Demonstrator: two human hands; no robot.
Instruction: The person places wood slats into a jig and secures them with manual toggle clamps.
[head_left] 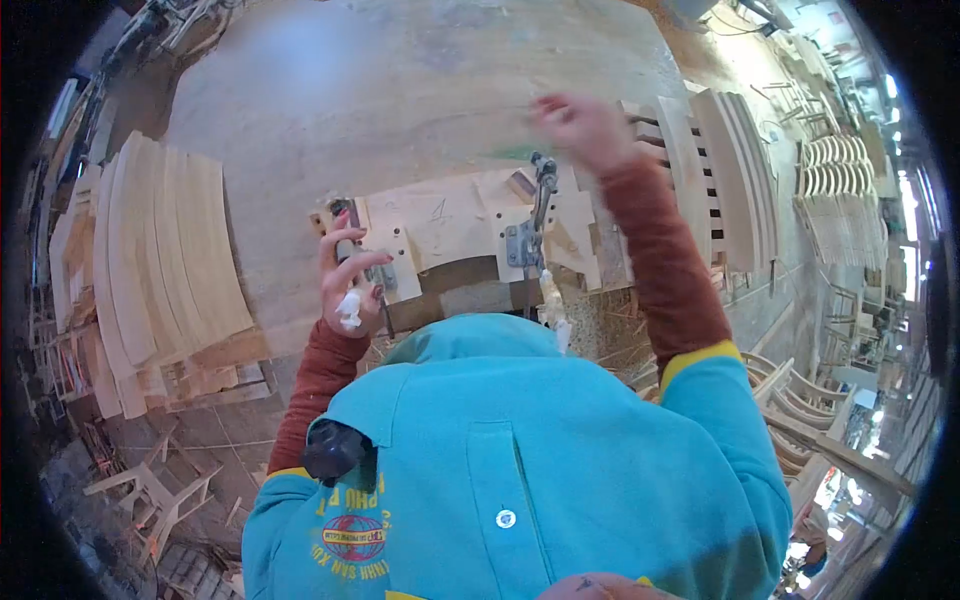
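On the bench in front of me lies a pale wooden jig (pixel 437 222) with a pencil mark, several dark holes and a curved front edge. My left hand (pixel 350 275) has its fingers wrapped around the left toggle clamp (pixel 348 243), which they partly hide. White wrapping covers part of that hand. A second toggle clamp (pixel 541 205) stands on the jig's right end, apart from my hands. Beyond it, my right hand (pixel 585 130) is raised over the bench, smeared by motion, and nothing shows in it.
The worn bench top (pixel 430 90) stretches away ahead. Curved wooden slats (pixel 170 250) are stacked at the left, and more curved boards (pixel 735 170) stand at the right. Chair frames (pixel 155 490) lie on the floor at lower left. Stacked curved parts (pixel 838 165) sit farther right.
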